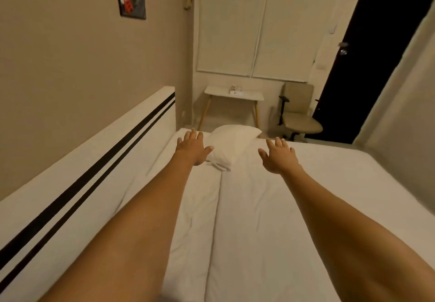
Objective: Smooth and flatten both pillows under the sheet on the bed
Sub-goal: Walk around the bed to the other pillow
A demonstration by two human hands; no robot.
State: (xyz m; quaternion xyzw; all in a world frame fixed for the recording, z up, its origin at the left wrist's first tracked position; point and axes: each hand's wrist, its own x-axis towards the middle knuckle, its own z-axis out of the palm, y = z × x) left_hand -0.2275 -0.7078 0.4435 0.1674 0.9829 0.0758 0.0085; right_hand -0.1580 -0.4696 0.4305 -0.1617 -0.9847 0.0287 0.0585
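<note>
A white pillow [231, 145] lies at the far end of the bed, partly on top of the white sheet [259, 207]. My left hand [191, 147] reaches out flat with fingers spread, just left of the pillow and touching its near left edge. My right hand [279, 154] is stretched out with spread fingers to the right of the pillow, a little apart from it. Both hands hold nothing. A long seam or fold runs down the sheet between my arms. No second pillow shows.
A white headboard [82, 172] with two black stripes runs along the left against the beige wall. Beyond the bed stand a small white table [234, 95], a beige office chair [299, 115] and a dark door [367, 66].
</note>
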